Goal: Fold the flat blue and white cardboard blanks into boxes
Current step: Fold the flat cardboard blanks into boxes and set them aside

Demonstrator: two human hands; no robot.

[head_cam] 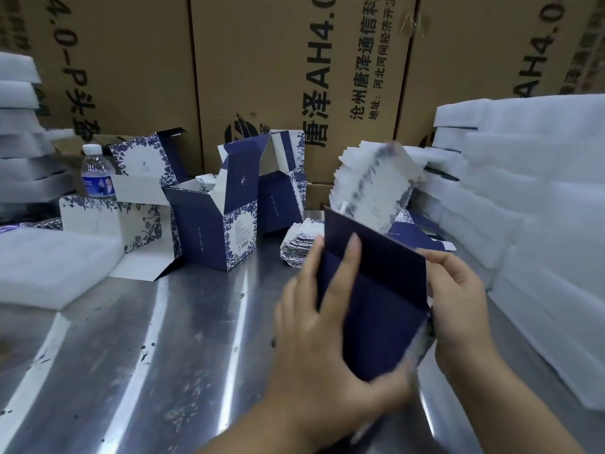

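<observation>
Both hands hold a dark blue cardboard blank above the steel table, right of centre. My left hand grips its left side, fingers lying across the blue face and thumb under the lower edge. My right hand pinches the right edge. A white, blue-flowered flap of the blank sticks up behind, blurred. A stack of flat blanks lies just beyond. Folded open boxes stand at mid-table.
A water bottle stands at the back left among more folded boxes. White foam sheets are piled at the right and at the left. Large brown cartons wall off the back.
</observation>
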